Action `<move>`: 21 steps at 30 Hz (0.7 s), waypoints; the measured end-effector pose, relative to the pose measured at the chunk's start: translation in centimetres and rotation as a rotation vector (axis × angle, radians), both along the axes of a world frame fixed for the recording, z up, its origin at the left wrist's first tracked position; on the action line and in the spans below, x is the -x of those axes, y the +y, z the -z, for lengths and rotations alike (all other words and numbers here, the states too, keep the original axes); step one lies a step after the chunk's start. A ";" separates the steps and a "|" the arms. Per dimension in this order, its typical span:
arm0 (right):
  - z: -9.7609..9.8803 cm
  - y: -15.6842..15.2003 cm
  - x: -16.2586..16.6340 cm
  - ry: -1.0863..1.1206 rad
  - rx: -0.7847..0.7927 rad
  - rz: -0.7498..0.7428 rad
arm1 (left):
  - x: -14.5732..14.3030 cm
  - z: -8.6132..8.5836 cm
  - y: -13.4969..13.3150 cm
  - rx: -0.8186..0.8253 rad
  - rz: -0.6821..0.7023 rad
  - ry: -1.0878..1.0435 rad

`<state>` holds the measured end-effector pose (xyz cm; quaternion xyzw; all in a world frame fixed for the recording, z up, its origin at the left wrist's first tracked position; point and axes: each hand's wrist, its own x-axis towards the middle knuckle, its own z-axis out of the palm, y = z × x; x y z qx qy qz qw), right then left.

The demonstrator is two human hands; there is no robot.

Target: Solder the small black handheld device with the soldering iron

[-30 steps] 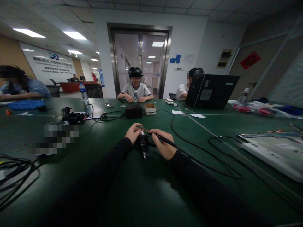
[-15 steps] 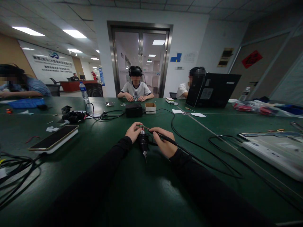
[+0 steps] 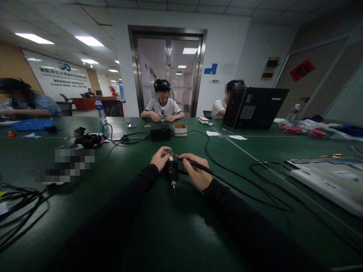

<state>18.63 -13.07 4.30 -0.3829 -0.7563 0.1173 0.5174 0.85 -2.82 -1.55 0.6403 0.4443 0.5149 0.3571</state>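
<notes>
At the middle of the table lies a black tool [image 3: 171, 172] with a silver collar and a thin pointed metal tip towards me; I cannot tell its exact kind. My left hand [image 3: 159, 158] is closed at its far end, thumb and fingers pinching a tiny part [image 3: 170, 152] that is too small to name. In my right hand [image 3: 200, 172] a soldering iron [image 3: 195, 164] is held like a pen. Its tip points left and reaches the tiny part by the left fingertips; whether they touch is unclear.
Ahead stand a black box [image 3: 160, 133] and a small open carton [image 3: 180, 130]. A black cable [image 3: 244, 181] loops over the right side. An opened white device [image 3: 329, 185] lies far right, a laptop [image 3: 255, 108] behind it. Co-workers sit across and at the left.
Both hands stay almost where they were, with the soldering iron still at the tiny part. Its cable has shifted slightly on the right.
</notes>
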 end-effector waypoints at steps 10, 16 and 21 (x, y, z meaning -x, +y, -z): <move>-0.1 0.0 -0.1 -0.020 0.015 0.003 | -0.1 -0.4 -0.3 -0.022 0.020 -0.010; 0.0 0.0 -0.1 0.003 -0.014 0.014 | 0.0 0.1 0.0 -0.012 -0.005 0.004; 0.1 0.1 -0.2 -0.002 -0.006 0.047 | 0.2 0.5 0.3 -0.019 -0.003 0.006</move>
